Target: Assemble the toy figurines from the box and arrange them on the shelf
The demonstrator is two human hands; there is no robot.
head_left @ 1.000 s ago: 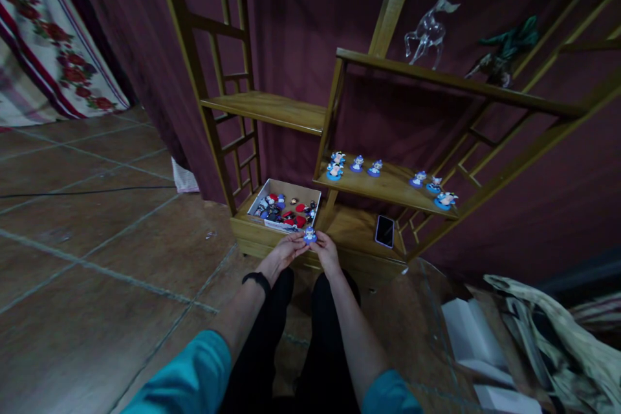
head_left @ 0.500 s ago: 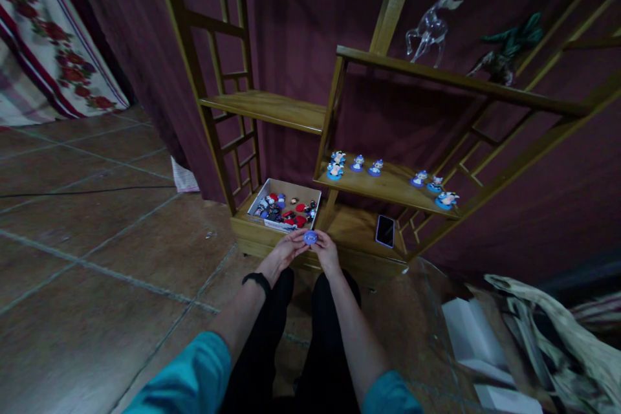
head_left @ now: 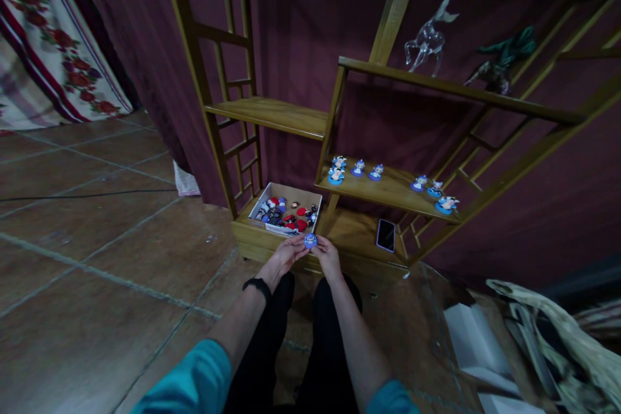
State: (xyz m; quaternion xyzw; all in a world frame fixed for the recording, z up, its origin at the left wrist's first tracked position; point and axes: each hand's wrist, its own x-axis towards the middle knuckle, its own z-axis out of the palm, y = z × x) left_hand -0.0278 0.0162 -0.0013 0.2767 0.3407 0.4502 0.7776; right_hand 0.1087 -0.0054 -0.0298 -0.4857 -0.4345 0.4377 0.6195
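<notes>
Between the left hand (head_left: 287, 255) and right hand (head_left: 328, 256), a small figurine (head_left: 310, 241) is pinched at its sides, both hands closed on its edges. It looks rounded and mostly purple, with pale detail too small to read. Just beyond stands an open white box (head_left: 303, 198).

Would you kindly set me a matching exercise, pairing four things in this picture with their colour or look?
1. Small item held by the left hand and right hand
2. Wristband
3. Four-legged statuette
4. Left sleeve

A. see-through
B. teal
C. purple
D. black

Pairs: 1-C, 2-D, 3-A, 4-B
</notes>
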